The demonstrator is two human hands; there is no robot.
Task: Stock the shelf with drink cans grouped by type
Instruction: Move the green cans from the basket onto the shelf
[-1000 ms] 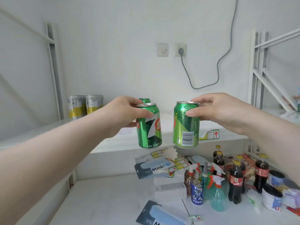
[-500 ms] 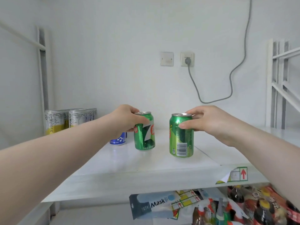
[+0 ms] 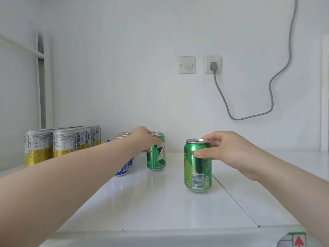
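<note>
Barcode can: the green aluminium drink can with a barcode (image 3: 198, 164) stands upright on the glossy white shelf board (image 3: 160, 211).
Right hand: the right hand (image 3: 229, 154) grasps this can near its top, with the thumb across the front and the fingers curled round the rim behind.
7-mark can: the green aluminium can with a white 7 mark (image 3: 156, 154) stands upright to the left of and behind the barcode can, well apart from it.
Left hand: the left hand (image 3: 144, 139) clasps the 7-mark can from above, thumb on its front.
Behind: 1 more green can top (image 3: 156, 132) shows just beyond.
Step, as I judge: both green cans are going into 1 green row.
Doing it well: bring the barcode can left into line in front of the 7-mark can, keep it upright, and let go only when its base sits flat.
Risk: the row of blue cans (image 3: 122, 171), left of the barcode can, stands just beside the 7-mark can, so a careless sweep could nudge it.
Further left: yellow-and-silver slim cans (image 3: 53, 145).
</note>
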